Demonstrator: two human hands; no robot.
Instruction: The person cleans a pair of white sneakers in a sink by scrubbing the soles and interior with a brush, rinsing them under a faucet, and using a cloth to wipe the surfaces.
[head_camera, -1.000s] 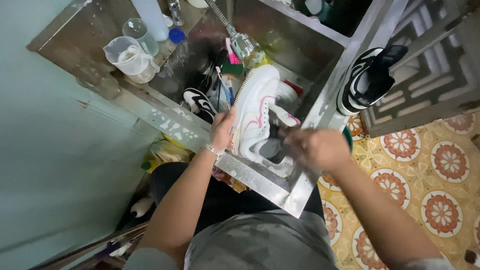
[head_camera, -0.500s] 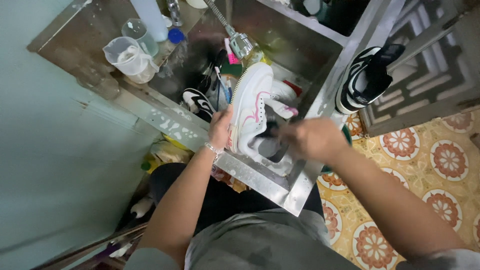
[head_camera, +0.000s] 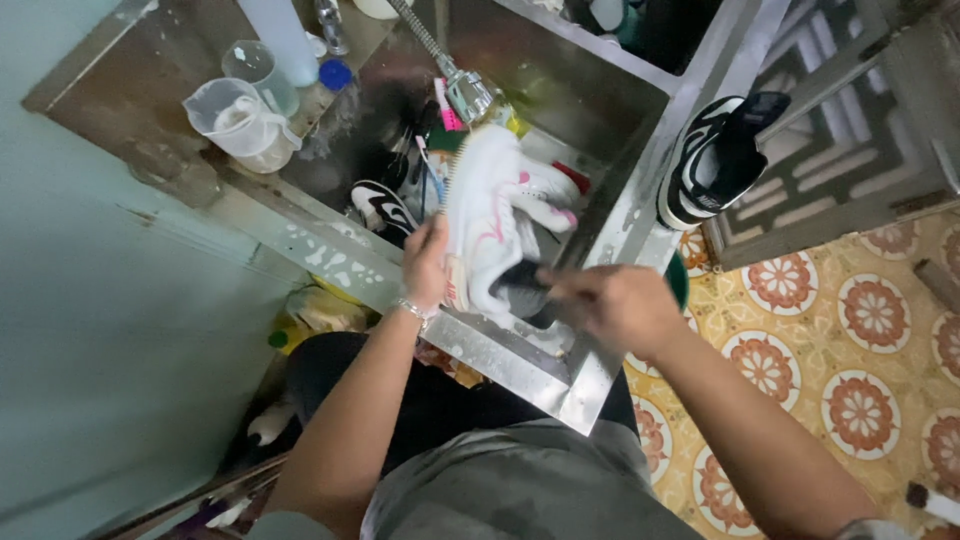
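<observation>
- The measuring jug (head_camera: 238, 122) on the sink ledge sits more to the left in the view than before.
- The left hand (head_camera: 428, 262) is closed on the sole side of the white and pink shoe (head_camera: 487, 225), which now leans more to the left over the steel sink (head_camera: 500, 362).
- The right hand (head_camera: 617, 305) is wrapped around a dark brush (head_camera: 527, 277) at the shoe opening, a little lower than before.
- A black and white shoe (head_camera: 715, 160) stands on the right rim.
</observation>
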